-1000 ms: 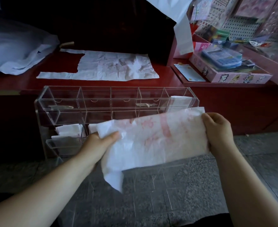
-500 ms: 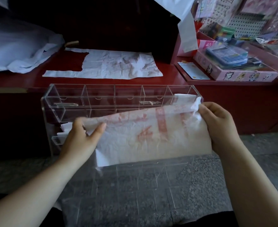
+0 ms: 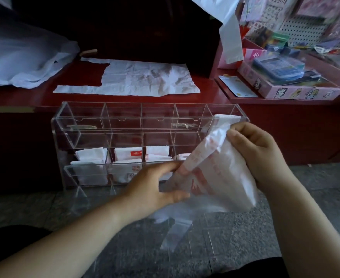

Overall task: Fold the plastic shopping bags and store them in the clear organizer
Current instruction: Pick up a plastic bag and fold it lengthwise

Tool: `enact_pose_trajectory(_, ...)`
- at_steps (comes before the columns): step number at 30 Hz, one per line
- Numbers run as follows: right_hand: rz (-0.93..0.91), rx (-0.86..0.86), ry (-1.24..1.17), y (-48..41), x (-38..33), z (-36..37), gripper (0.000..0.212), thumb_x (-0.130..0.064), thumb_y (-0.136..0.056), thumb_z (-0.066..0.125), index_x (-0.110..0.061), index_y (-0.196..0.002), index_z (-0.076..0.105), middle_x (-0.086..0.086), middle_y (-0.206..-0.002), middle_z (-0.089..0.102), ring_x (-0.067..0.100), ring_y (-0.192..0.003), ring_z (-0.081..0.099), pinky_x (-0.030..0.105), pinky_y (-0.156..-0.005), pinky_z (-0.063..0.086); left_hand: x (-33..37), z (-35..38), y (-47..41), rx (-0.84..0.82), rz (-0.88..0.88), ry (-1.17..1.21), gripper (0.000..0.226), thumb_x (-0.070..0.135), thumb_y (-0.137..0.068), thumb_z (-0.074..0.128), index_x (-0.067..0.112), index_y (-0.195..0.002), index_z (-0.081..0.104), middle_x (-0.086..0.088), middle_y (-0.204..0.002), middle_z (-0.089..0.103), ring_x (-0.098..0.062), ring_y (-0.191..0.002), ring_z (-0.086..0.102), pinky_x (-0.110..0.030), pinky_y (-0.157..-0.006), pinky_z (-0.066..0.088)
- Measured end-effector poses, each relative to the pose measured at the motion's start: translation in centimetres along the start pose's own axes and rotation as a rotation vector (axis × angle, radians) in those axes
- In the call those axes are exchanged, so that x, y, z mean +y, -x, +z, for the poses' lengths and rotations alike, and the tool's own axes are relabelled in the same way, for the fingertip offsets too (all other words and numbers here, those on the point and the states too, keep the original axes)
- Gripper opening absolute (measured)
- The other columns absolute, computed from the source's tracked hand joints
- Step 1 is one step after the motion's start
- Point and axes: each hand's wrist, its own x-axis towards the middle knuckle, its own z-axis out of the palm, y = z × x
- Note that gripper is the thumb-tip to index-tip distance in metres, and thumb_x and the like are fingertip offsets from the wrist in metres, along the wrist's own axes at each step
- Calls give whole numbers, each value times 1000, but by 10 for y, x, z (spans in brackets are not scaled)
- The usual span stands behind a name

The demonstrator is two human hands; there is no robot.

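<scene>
While the bag (image 3: 221, 173) is only partly folded, you hold it in the air in front of the clear organizer (image 3: 145, 125) and not on any surface. Your right hand (image 3: 255, 151) grips its upper far edge with curled fingers, so the plastic hangs down flat. Your left hand (image 3: 155, 185) pinches the left corner between thumb and fingers. I think this is to bring that side over for one more fold, because the strip looks too wide for one compartment.

The organizer stands on the floor (image 3: 24, 207), near to you and against the front of the red worktop (image 3: 215, 91), so the compartments are easy to reach. Folded bags (image 3: 128, 155) stand upright in the lower row at the left, and the upper row has much room left. One flat bag (image 3: 137, 79) lies spread on the worktop behind, probably waiting for its turn.
</scene>
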Motion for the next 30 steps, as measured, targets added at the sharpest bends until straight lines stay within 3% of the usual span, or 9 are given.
enact_pose_trajectory(3,17,-17,10,1,1,2,36,-8,-87,53,-21,-54,60,-8,-45,55,0,-40,47,13,-41,39,-4,10,-2,19,4,56,23,29,-74,66,45,-88,56,48,-77,56,25,-86,53,1,-75,38)
enact_pose_trajectory(11,-10,106,42,-1,-2,-10,32,-7,-90,51,-19,-60,55,-10,-44,51,-2,-40,42,11,-41,36,-11,-5,-10,52,-142,102,34,10,-86,58,24,-55,61,15,-44,58,6,-46,48,-7,-48,34)
enact_pose_trajectory(15,41,212,-35,-1,-5,-23,30,-10,-91,49,-18,-63,55,-11,-42,54,-1,-38,48,10,-40,41,-13,-19,-11,-6,-355,398,16,15,-81,57,7,-69,65,-2,-64,62,-9,-59,55,-8,-53,42)
enact_pose_trajectory(19,113,294,-106,-4,-1,-27,28,-11,-94,46,-16,-67,55,-11,-41,55,-1,-37,50,10,-40,42,-18,-36,-9,-8,-437,875,25,43,-63,70,20,-68,77,4,-77,73,-4,-70,69,-19,-65,55)
enact_pose_trajectory(21,147,370,-152,-6,2,-32,24,-12,-94,46,-16,-71,54,-12,-41,57,-1,-38,52,10,-42,43,-22,-41,-7,-102,-499,1077,67,58,-32,84,17,-84,77,-7,-95,72,-17,-84,70,-30,-68,58)
enact_pose_trajectory(23,169,438,-186,-8,4,-36,23,-12,-94,47,-16,-72,54,-12,-41,57,-1,-39,53,11,-42,44,-25,-39,-3,-301,-519,1221,83,63,-39,82,10,-103,72,-15,-106,68,-26,-97,66,-36,-79,55)
enact_pose_trajectory(25,173,488,-181,-9,7,-40,24,-12,-94,46,-17,-72,54,-12,-41,57,-2,-37,52,10,-40,43,-27,-35,3,-359,-492,1215,84,64,-42,80,12,-107,70,-14,-109,68,-25,-100,65,-35,-81,53)
enact_pose_trajectory(28,173,509,-124,-9,12,-41,24,-11,-95,44,-17,-73,53,-4,-56,58,-3,-37,51,9,-38,41,-34,-33,9,-83,-513,871,91,59,-14,86,22,-95,73,-3,-110,69,-13,-98,66,-27,-80,54)
enact_pose_trajectory(30,179,502,-107,-9,14,-41,24,-11,-95,44,-17,-73,53,-2,-60,56,-4,-37,50,9,-38,41,-38,-37,8,-6,-478,786,80,46,-6,90,16,-78,76,-3,-93,73,-10,-82,70,-17,-64,54)
